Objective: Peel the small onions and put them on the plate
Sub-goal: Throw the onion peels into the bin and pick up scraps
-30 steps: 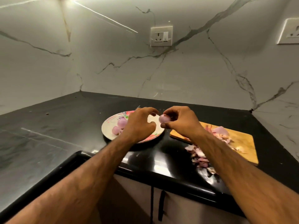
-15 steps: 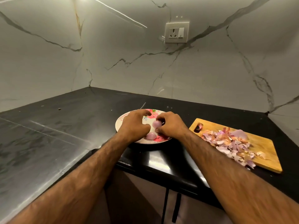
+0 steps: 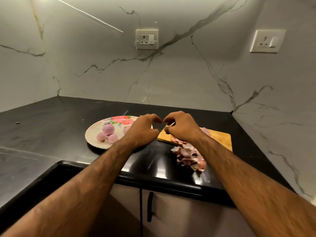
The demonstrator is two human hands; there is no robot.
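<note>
Since half a second ago both hands have left the middle of the plate, and the right hand no longer holds the peeled onion that was in its fingers.

Now the left hand [image 3: 142,129] hovers over the right edge of the plate [image 3: 93,134]. Its fingers are loosely curled, with a narrow gap to the thumb, and nothing is seen in them. The right hand [image 3: 181,127] is above the left end of the cutting board [image 3: 220,137]. Its fingers are also bent and a little apart, and I see no onion between them. The fingertips of the two hands are near each other but do not touch.

The flowered plate lies on the black counter [image 3: 51,127], toward the middle and near the front edge. Three peeled onions [image 3: 108,129] lie close together on its left part, touching each other. A fourth one [image 3: 126,129] shows partly behind the left hand.

The wooden board lies just beside the plate, toward the right edge of the counter. A heap of onion peels [image 3: 189,154] goes from its front edge down to the front edge of the counter, partly under the right forearm.

Two wall sockets [image 3: 147,39] are on the marble wall behind.
</note>
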